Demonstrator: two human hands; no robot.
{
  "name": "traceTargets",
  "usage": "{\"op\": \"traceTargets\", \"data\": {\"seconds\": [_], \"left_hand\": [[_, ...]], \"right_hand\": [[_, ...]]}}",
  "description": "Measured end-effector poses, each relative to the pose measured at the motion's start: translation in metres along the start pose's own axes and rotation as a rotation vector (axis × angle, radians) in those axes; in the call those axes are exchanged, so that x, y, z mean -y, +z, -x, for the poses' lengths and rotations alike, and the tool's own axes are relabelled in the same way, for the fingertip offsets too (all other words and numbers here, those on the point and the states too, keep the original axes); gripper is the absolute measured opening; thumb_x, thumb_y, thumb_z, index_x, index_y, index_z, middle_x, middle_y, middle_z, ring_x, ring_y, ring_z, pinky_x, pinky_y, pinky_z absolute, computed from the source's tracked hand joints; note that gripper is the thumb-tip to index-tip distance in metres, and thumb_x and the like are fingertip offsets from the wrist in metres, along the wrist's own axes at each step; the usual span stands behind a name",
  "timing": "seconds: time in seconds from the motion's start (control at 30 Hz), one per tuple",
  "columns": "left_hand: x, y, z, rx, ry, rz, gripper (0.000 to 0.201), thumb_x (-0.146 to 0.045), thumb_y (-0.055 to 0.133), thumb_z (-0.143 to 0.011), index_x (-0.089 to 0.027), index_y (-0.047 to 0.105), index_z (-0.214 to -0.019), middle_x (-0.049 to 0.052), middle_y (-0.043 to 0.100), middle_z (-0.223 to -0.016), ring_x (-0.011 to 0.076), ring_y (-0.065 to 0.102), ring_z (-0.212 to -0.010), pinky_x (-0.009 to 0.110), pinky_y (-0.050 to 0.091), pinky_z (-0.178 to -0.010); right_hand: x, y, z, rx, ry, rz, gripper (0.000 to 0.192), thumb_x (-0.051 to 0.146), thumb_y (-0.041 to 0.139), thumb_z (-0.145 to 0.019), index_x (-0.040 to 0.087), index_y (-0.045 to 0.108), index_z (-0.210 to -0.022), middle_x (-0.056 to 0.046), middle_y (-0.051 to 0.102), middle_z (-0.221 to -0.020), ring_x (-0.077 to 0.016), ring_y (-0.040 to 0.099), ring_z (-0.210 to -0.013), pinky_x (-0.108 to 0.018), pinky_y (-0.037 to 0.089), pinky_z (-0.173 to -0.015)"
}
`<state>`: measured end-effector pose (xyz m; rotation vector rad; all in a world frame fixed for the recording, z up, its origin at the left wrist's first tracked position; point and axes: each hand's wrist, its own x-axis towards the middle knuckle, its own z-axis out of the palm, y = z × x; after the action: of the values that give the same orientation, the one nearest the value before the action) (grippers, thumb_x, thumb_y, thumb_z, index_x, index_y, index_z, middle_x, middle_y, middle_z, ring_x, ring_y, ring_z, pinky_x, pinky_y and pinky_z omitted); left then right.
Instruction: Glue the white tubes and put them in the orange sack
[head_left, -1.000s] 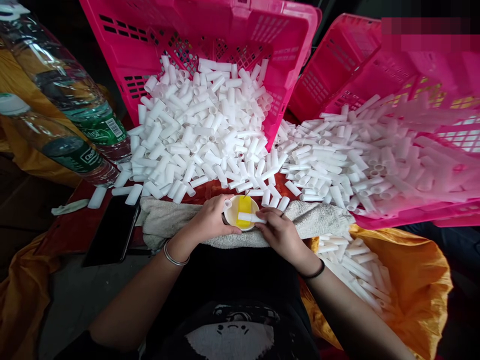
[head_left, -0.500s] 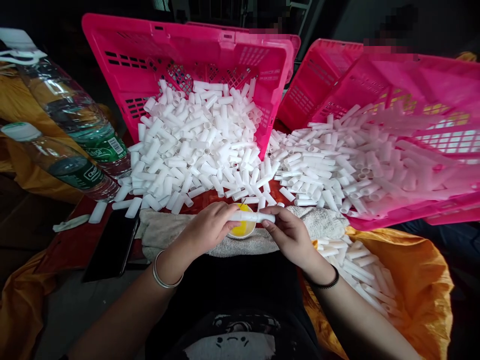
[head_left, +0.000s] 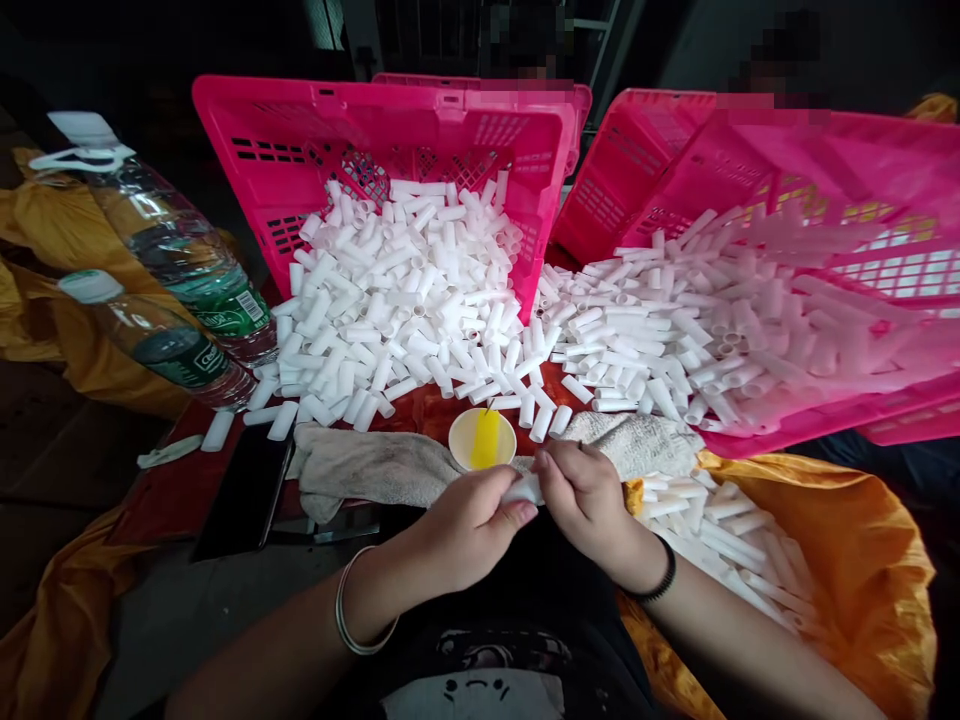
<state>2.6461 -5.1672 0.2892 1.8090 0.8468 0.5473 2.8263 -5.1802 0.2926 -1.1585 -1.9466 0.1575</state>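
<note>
Close to my body, both hands are closed around one white plastic tube (head_left: 525,489). My left hand (head_left: 476,530) wraps its left part, thumb along it, and my right hand (head_left: 585,495) grips the right end, so most of the tube is hidden. Just beyond them a small white bowl (head_left: 459,440) holds something flat and yellow (head_left: 486,438). A grey-white towel (head_left: 375,465) lies under and around the bowl. Past it, loose short white tubes (head_left: 405,290) are heaped in front of and inside a tipped pink crate (head_left: 315,110).
A second tipped pink crate (head_left: 637,130) stands right with more white tubes. An orange sack (head_left: 862,540) holding longer white tubes is beside my right arm. Two water bottles (head_left: 232,310) and a black phone (head_left: 244,495) are at left. Other people are partly visible behind the crates.
Both hands have come down and toward my body with the tube, uncovering the bowl. They have closed in together, hiding more of the tube. The view has shifted slightly.
</note>
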Motion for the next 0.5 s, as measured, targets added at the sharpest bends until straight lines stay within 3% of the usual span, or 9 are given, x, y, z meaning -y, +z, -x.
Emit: {"op": "traceTargets", "data": {"seconds": [0.13, 0.3, 0.43, 0.5], "left_hand": [[-0.01, 0.005, 0.004, 0.289, -0.111, 0.194, 0.023, -0.038, 0.055, -0.092, -0.02, 0.049, -0.079, -0.002, 0.049, -0.073, 0.0129, 0.044, -0.066, 0.026, 0.034, -0.059], [-0.012, 0.022, 0.004, 0.323, -0.178, 0.354, 0.031, -0.047, 0.059, -0.087, -0.019, 0.049, -0.078, -0.003, 0.046, -0.068, 0.011, 0.038, -0.061, 0.026, 0.029, -0.055], [-0.015, 0.044, 0.007, 0.617, -0.452, 0.715, 0.045, -0.062, 0.058, -0.083, -0.018, 0.053, -0.085, -0.006, 0.039, -0.061, 0.007, 0.028, -0.048, 0.023, 0.022, -0.046], [-0.017, 0.044, 0.01, 0.67, -0.381, 0.592, 0.045, -0.062, 0.054, -0.087, -0.017, 0.057, -0.092, -0.003, 0.045, -0.066, 0.0088, 0.036, -0.051, 0.023, 0.032, -0.048]], "right_hand": [[0.005, -0.019, 0.022, 0.013, -0.165, 0.0, 0.017, 0.013, 0.045, -0.093, 0.023, 0.053, -0.082, 0.0, 0.059, -0.062, -0.0144, 0.057, -0.057, -0.028, 0.047, -0.054], [0.016, -0.033, 0.038, -0.054, -0.084, 0.03, 0.02, 0.009, 0.044, -0.092, 0.025, 0.053, -0.086, 0.0, 0.057, -0.06, -0.0157, 0.056, -0.054, -0.03, 0.046, -0.049], [0.022, -0.041, 0.045, 0.051, -0.22, -0.021, 0.019, 0.017, 0.038, -0.096, 0.024, 0.055, -0.095, -0.001, 0.059, -0.06, -0.0155, 0.057, -0.053, -0.031, 0.052, -0.054], [0.017, -0.056, 0.051, 0.106, -0.309, -0.003, 0.018, 0.02, 0.039, -0.097, 0.023, 0.056, -0.098, -0.001, 0.062, -0.062, -0.0153, 0.058, -0.054, -0.03, 0.054, -0.058]]}}
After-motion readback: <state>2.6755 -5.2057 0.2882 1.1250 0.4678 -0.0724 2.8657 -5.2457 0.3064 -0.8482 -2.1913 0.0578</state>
